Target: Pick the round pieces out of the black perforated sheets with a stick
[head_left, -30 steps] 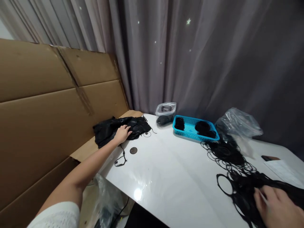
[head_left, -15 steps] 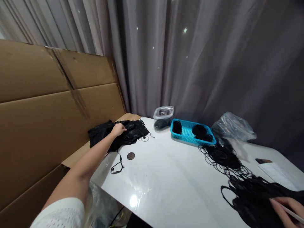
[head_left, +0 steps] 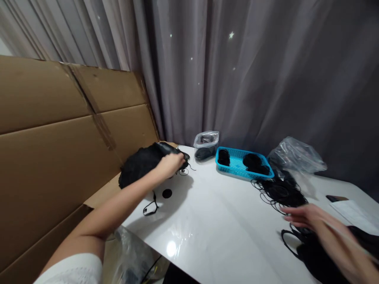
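My left hand is closed on the edge of a heap of black fabric against the cardboard, lifting part of it. Below it on the white table lie a black disc and a thin black strap loop. Smeared by motion, my right hand hovers over a pile of black straps and cloth, fingers pointing left. A thin white stick-like tool lies along this hand, held in it; its exact kind is unclear. Just beyond the fingers is a tangle of black loops.
A blue basket with black bundles stands at the back, beside a clear container of black items. A clear plastic bag, a dark phone-like object and white paper lie right. Cardboard walls the left.
My left hand has moved right, pulling the black fabric up and over with it. My right hand has risen from the black pile and moved up and left, the white stick still in it.
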Demonstrator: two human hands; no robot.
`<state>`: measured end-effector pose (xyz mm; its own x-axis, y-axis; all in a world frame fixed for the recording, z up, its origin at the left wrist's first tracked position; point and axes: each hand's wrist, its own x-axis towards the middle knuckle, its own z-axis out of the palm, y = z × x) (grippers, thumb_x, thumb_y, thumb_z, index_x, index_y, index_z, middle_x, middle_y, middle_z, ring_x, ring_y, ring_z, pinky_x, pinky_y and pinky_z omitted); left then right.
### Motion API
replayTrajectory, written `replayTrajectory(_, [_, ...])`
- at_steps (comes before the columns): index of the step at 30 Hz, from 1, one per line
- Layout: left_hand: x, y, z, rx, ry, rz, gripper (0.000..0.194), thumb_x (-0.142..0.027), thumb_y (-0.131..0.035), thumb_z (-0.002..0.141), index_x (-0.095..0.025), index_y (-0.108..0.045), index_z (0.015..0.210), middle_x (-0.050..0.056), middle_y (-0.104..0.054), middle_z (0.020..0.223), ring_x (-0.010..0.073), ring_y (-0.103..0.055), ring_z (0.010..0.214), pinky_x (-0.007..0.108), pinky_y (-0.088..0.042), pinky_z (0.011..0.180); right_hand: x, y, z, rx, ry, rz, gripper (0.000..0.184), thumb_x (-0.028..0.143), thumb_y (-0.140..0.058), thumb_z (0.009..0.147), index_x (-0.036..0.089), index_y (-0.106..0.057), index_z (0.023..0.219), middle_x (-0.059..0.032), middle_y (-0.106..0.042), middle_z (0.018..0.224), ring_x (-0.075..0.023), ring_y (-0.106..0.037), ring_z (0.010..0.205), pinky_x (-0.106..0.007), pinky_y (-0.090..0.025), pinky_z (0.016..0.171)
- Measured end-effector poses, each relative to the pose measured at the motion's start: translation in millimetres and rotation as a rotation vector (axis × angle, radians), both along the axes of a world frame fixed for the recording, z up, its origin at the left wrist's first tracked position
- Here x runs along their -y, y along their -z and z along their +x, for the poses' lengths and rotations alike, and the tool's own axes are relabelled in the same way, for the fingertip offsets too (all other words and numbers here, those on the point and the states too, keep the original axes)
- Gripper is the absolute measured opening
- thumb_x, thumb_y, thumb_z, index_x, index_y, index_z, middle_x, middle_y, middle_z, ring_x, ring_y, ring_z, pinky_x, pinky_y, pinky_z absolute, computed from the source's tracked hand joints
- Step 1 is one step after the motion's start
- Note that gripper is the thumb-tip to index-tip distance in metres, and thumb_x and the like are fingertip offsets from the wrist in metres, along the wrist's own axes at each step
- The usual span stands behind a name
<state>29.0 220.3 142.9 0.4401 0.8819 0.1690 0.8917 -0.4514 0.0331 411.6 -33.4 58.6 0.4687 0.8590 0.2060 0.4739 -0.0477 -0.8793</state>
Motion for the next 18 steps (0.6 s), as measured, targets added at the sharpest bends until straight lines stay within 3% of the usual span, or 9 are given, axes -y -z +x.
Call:
replayTrajectory(2, [30,30.0,20,-0.022,0.121,-0.077,0.018,-0.034,-0.055,0.097,-0.019,-0.065,0.091,0.010,-0.070,0.086,0.0250,-0.071,0.081,0.031,-0.050,0.073,-27,3.4,-43,-0.101,-0.218,-0.027,0.056,0.068,-0.048,0.087,0.020,-0.078,0.089,-0.0158,-0.077,0.094,-0.0332,-0.075,0.081,-0.044,-0.064,0.069])
replayTrajectory(4, [57,58.5,32,-0.017,0.228,-0.127,0.014,-0.031,-0.060,0.093,-0.019,-0.065,0.087,0.011,-0.070,0.089,0.0241,-0.071,0.079,0.030,-0.050,0.071,-51,16.1,-87,-0.031,-0.411,0.026,0.039,0.051,-0.059,0.088,0.026,-0.073,0.115,-0.0139,-0.075,0.108,-0.0335,-0.072,0.098,-0.048,-0.061,0.084])
replayTrajectory(7, [84,86.8,34,0.023,0.312,-0.147,0.014,-0.030,-0.057,0.096,-0.019,-0.065,0.094,0.011,-0.068,0.091,0.0241,-0.070,0.078,0.031,-0.050,0.068,-80,40.7,-142,0.070,-0.616,0.126,0.063,0.030,-0.080,0.074,0.035,-0.062,0.134,-0.0080,-0.061,0.139,-0.0342,-0.053,0.131,-0.053,-0.046,0.108])
replayTrajectory(9, [95,96.2,28,0.064,0.344,-0.141,0.017,-0.032,-0.052,0.100,-0.019,-0.062,0.105,0.010,-0.067,0.096,0.0228,-0.069,0.080,0.030,-0.050,0.068,-96,52.7,-167,0.132,-0.688,0.183,0.071,0.023,-0.078,0.076,0.033,-0.054,0.142,-0.0086,-0.057,0.143,-0.0317,-0.048,0.136,-0.052,-0.042,0.112])
replayTrajectory(11, [102,101.5,17,0.104,0.381,-0.132,0.021,-0.037,-0.055,0.099,-0.021,-0.059,0.113,0.008,-0.066,0.101,0.0205,-0.068,0.085,0.028,-0.051,0.071,-110,58.7,-182,0.186,-0.720,0.220,0.060,0.017,-0.070,0.080,0.029,-0.059,0.138,-0.0101,-0.062,0.136,-0.0296,-0.052,0.131,-0.050,-0.044,0.110])
replayTrajectory(15, [113,107.4,-16,0.131,0.386,-0.086,0.037,-0.038,-0.072,0.087,-0.022,-0.056,0.117,0.007,-0.063,0.108,0.0225,-0.062,0.097,0.031,-0.050,0.082,-129,61.1,-191,0.212,-0.778,0.197,0.035,0.005,-0.061,0.080,0.025,-0.078,0.104,-0.0088,-0.074,0.103,-0.0262,-0.067,0.103,-0.043,-0.054,0.093])
replayTrajectory(18, [116,108.1,-45,0.118,0.286,-0.018,0.032,-0.023,-0.066,0.088,-0.021,-0.056,0.118,0.009,-0.060,0.112,0.0273,-0.056,0.103,0.038,-0.046,0.086,-132,59.4,-186,0.124,-0.766,0.172,0.024,0.011,-0.063,0.080,0.022,-0.079,0.094,-0.0088,-0.075,0.097,-0.0255,-0.069,0.093,-0.042,-0.055,0.088])
